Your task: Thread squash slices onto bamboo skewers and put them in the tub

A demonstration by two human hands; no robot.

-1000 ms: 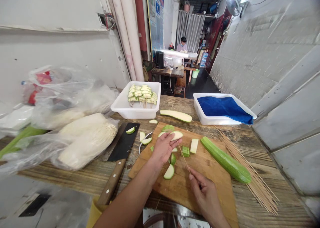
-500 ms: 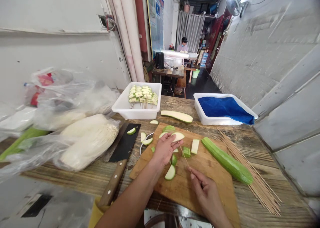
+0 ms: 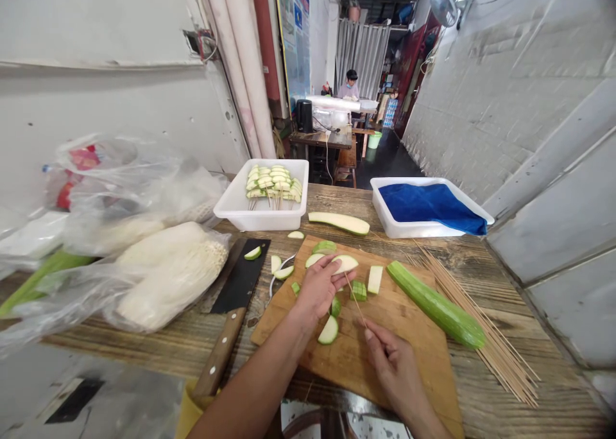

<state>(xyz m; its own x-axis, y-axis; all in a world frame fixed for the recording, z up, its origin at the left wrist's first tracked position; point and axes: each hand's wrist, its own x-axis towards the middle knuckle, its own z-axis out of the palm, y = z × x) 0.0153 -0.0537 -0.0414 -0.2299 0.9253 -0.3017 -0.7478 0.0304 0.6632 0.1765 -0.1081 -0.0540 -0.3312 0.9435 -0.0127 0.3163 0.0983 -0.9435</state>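
Note:
My left hand [image 3: 323, 286] is closed on a pale half-round zucchini slice [image 3: 345, 264], held above the wooden cutting board [image 3: 385, 387]. Between the thumb and fingers of my right hand [image 3: 392, 359] is a thin wooden skewer [image 3: 355, 300]. Its far tip meets the lower edge of the slice; how deep it goes in, I cannot tell. Several cut zucchini pieces lie around my left hand, among them a half-round piece [image 3: 328, 330], a pale block [image 3: 375, 279] and a scored green piece [image 3: 358, 291]. A whole zucchini [image 3: 436, 304] rests across the board's right edge.
A cleaver [image 3: 235, 298] lies left of the board. Behind stand a white tub [image 3: 262, 219] of skewered slices and another tub [image 3: 409, 229] with a blue cloth. Loose skewers [image 3: 500, 355] spread at right, bagged mushrooms [image 3: 168, 272] at left. A person [image 3: 350, 87] sits far back.
My right hand has moved slightly up and left with the skewer, closer to the slice. My left hand keeps hold of the slice. The whole view has shifted a little.

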